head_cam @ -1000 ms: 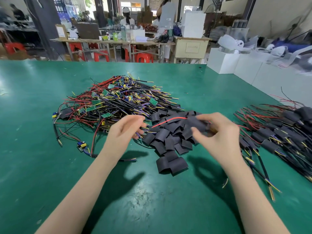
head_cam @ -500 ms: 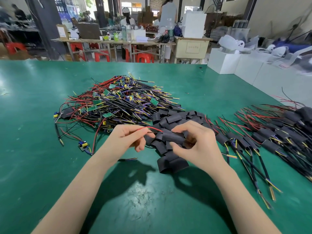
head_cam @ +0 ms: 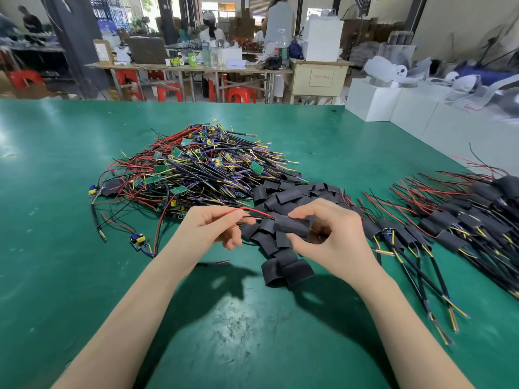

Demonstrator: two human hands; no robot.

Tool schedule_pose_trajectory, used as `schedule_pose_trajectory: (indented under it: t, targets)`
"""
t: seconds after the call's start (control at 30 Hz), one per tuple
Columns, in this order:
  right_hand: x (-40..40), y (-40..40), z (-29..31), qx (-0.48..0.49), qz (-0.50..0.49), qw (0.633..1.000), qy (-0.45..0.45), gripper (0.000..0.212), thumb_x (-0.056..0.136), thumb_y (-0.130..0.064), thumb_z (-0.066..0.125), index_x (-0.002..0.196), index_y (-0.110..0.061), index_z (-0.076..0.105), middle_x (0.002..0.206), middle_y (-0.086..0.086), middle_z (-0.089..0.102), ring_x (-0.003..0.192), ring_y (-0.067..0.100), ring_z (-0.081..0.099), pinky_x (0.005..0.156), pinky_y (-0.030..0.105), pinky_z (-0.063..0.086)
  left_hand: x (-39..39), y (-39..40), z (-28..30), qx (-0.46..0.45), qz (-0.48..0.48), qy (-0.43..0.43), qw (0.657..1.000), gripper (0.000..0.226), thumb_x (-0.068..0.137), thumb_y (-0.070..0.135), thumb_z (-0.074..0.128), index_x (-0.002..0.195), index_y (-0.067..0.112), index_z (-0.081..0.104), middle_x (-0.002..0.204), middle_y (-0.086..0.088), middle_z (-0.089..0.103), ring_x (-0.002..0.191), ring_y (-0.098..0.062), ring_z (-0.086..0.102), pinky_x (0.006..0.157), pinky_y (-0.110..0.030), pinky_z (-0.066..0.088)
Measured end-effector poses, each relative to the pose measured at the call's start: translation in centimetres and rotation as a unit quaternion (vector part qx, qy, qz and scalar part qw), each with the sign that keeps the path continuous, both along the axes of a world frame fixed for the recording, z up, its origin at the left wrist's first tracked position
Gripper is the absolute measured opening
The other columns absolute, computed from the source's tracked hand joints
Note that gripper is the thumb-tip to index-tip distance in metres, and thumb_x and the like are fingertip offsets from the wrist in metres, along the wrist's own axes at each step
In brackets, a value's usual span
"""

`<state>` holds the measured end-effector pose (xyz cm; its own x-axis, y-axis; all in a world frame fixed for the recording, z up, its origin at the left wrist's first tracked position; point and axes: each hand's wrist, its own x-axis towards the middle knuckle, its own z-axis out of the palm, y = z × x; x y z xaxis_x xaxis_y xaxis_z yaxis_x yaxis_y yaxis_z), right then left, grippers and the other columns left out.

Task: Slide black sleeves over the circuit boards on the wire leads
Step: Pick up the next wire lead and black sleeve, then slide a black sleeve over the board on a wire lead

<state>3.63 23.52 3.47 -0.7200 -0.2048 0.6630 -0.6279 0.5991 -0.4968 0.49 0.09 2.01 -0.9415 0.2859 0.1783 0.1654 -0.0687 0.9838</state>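
Head view shows a big green table [head_cam: 84, 276]. On it, at the back, lies a big messy pile of bare wires [head_cam: 196, 169] with small green circuit boards mixed in. On the right side lies a finished pile [head_cam: 460, 220], where each board already wears a black cover. In the middle, near the hands, sits a smaller heap of loose black sleeves [head_cam: 283, 197].

These sleeves look light and soft, like little flat tubes that squash when pinched. I think it is best to hold one by its sides, so its mouth stays open. The wires look thin and bendy, and they could tangle or slip. The little boards look stiff but easy to break, so pulling on the wire near the board seems safer than a hard tug.

Now the hands. The right hand [head_cam: 328, 237] curls around one black sleeve [head_cam: 290, 224], with thumb under and fingers on top. The left hand [head_cam: 207, 231] pinches a thin red wire [head_cam: 247, 210] between thumb and finger. That wire runs into the left end of the held sleeve. I cannot tell if a board is inside it.
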Motion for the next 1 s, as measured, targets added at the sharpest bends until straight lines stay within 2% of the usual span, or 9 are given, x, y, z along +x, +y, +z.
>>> schedule_pose_trajectory:
  t: [0.17, 0.3, 0.4, 0.5, 0.7, 0.77, 0.83, 0.93, 1.0]
  targets:
    - [-0.2, 0.7, 0.2, 0.014, -0.046, 0.999, -0.001, 0.026, 0.065, -0.004, 0.076, 0.087, -0.018, 0.069, 0.080, -0.009, 0.062, 0.062, 0.006, 0.051, 0.058, 0.017, 0.040, 0.0, -0.2, 0.4, -0.003, 0.029, 0.000, 1.000, 0.029, 0.087, 0.033, 0.058, 0.092, 0.011, 0.076, 0.070, -0.010, 0.069, 0.061, -0.017, 0.058, 0.058, -0.020, 0.047]
    - [-0.7, 3.4, 0.9, -0.026, -0.195, 0.980, 0.031, 0.025, 0.066, -0.009, 0.077, 0.088, -0.018, 0.070, 0.083, -0.005, 0.067, 0.066, 0.007, 0.056, 0.068, 0.019, 0.045, -0.7, -1.5, 0.8, -0.017, 0.171, 0.018, 0.985, 0.019, 0.096, 0.021, 0.056, 0.092, 0.014, 0.073, 0.079, -0.003, 0.072, 0.071, -0.014, 0.061, 0.067, -0.024, 0.048]
    - [-0.9, 6.0, 1.0, -0.027, -0.365, 0.931, 0.005, 0.023, 0.069, -0.018, 0.074, 0.092, -0.016, 0.070, 0.092, 0.006, 0.070, 0.083, 0.028, 0.064, 0.076, 0.033, 0.046, -1.4, -2.5, 0.6, -0.001, 0.270, 0.012, 0.963, 0.019, 0.096, 0.017, 0.056, 0.086, 0.017, 0.072, 0.073, 0.002, 0.071, 0.065, -0.010, 0.059, 0.061, -0.020, 0.045]
    - [-0.9, 7.9, 0.6, -0.025, -0.502, 0.859, -0.097, 0.027, 0.072, -0.021, 0.071, 0.097, -0.012, 0.068, 0.101, 0.017, 0.067, 0.092, 0.038, 0.062, 0.077, 0.043, 0.049, -1.9, -3.5, 0.1, -0.029, 0.337, 0.035, 0.940, 0.018, 0.093, 0.015, 0.058, 0.082, 0.020, 0.071, 0.065, 0.009, 0.070, 0.058, -0.002, 0.059, 0.055, -0.012, 0.043]
    - [-0.8, 9.2, -0.8, 0.075, -0.550, 0.789, -0.263, 0.046, 0.080, -0.029, 0.069, 0.109, 0.004, 0.056, 0.113, 0.028, 0.057, 0.113, 0.043, 0.048, 0.085, 0.047, 0.044, -2.2, -4.3, -0.3, -0.111, 0.413, 0.083, 0.900, 0.009, 0.090, 0.014, 0.062, 0.089, 0.019, 0.069, 0.083, 0.002, 0.072, 0.078, -0.013, 0.064, 0.080, -0.025, 0.049]
    - [-0.9, 8.7, -0.9, 0.104, -0.556, 0.793, -0.225, 0.054, 0.080, -0.034, 0.071, 0.112, 0.006, 0.055, 0.116, 0.030, 0.054, 0.114, 0.044, 0.042, 0.088, 0.048, 0.040, -2.2, -4.8, -0.4, -0.168, 0.449, 0.111, 0.871, 0.011, 0.088, 0.011, 0.064, 0.097, 0.014, 0.069, 0.095, -0.004, 0.071, 0.084, -0.018, 0.062, 0.086, -0.030, 0.047]
    - [-1.2, 8.1, -0.7, 0.100, -0.530, 0.827, -0.155, 0.052, 0.079, -0.033, 0.073, 0.115, 0.002, 0.058, 0.116, 0.028, 0.054, 0.111, 0.043, 0.043, 0.087, 0.047, 0.039, -2.4, -5.5, -0.5, -0.227, 0.483, 0.111, 0.838, 0.021, 0.085, 0.011, 0.066, 0.106, 0.010, 0.067, 0.105, -0.011, 0.068, 0.097, -0.027, 0.059, 0.091, -0.035, 0.043]
    - [-1.7, 6.5, -0.6, 0.075, -0.382, 0.916, -0.102, 0.032, 0.077, -0.025, 0.073, 0.103, -0.008, 0.068, 0.101, 0.016, 0.066, 0.097, 0.035, 0.056, 0.085, 0.041, 0.044, -2.7, -6.3, -0.9, -0.329, 0.505, 0.035, 0.797, 0.043, 0.082, 0.016, 0.070, 0.122, 0.007, 0.057, 0.122, -0.018, 0.059, 0.117, -0.037, 0.048, 0.101, -0.043, 0.035]
    - [-1.8, 5.2, -0.8, 0.078, -0.268, 0.953, -0.122, 0.020, 0.075, -0.020, 0.076, 0.093, -0.012, 0.071, 0.091, 0.007, 0.070, 0.089, 0.027, 0.062, 0.084, 0.038, 0.048, -2.9, -6.6, -1.4, -0.361, 0.485, -0.021, 0.797, 0.050, 0.082, 0.018, 0.071, 0.126, 0.008, 0.051, 0.126, -0.017, 0.057, 0.120, -0.038, 0.046, 0.102, -0.048, 0.036]
